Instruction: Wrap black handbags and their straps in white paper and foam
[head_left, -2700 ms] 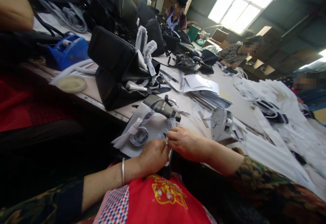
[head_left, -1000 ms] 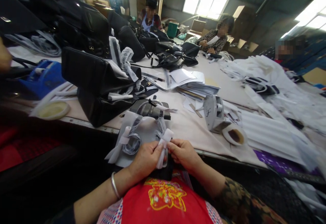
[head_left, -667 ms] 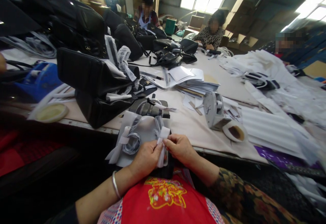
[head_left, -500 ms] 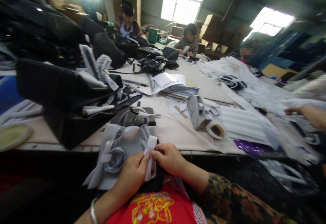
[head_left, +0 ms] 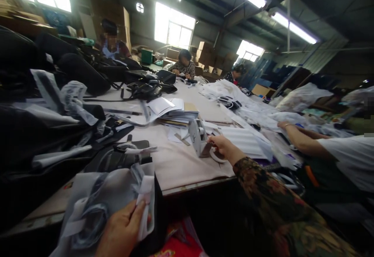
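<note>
Table edge [head_left: 198, 182]: left hand [head_left: 122, 229] pinches white strip [head_left: 144, 206]; right hand [head_left: 223, 147] clasps tape roll [head_left: 217, 158] inboard.

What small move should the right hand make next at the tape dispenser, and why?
Probably it should pull a short piece of tape from the tape roll. The right hand is at the tape dispenser, touching the roll, while the left hand presses a white foam strip against the wrapped handbag; no tape seems to hold the strip.
</note>
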### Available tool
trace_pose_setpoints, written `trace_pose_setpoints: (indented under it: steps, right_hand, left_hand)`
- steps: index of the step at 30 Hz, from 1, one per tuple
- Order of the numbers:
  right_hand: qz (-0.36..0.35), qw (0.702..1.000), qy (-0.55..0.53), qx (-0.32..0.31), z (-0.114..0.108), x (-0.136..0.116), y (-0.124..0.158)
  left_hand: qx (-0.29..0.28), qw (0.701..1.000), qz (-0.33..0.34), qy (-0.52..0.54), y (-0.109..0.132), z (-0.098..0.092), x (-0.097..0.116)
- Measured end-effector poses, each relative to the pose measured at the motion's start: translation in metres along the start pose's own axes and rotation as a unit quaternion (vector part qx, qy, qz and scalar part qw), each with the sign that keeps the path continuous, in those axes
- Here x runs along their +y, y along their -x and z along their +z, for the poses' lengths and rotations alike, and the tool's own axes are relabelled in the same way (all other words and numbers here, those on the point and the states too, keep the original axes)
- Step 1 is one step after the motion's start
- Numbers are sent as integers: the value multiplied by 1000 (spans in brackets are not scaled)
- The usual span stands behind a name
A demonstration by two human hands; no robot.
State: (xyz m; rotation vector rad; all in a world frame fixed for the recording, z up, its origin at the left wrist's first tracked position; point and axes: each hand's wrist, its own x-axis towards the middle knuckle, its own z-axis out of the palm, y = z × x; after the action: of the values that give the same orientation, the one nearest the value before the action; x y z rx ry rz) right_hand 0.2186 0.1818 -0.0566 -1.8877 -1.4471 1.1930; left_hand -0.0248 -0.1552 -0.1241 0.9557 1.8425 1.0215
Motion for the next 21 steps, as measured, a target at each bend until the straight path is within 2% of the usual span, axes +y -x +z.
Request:
trace_pose_setpoints:
  steps: [3, 6, 11, 15, 18, 21]
  right_hand:
    - [4, 1000, -19, -7, 8, 2, -1]
    - [-36, 998, -43, 19, 5, 7, 8]
    - [-95, 994, -48, 30, 3, 36, 38]
    - [-102, 994, -2, 30, 10, 49, 44]
    - [-121, 990, 53, 37, 7, 45, 37]
    - [-155, 981, 113, 19, 1, 38, 38]
  left_hand:
    - [10, 1000, 5, 8, 1, 2, 0]
    - [32, 999, 11, 15, 2, 2, 3]
    - [19, 1000, 19, 6, 0, -1, 5]
    - [4, 1000, 9, 10, -3, -2, 7]
    - [1, 1000, 5, 1, -1, -1, 13]
    - [16, 1000, 24, -6, 4, 0, 19]
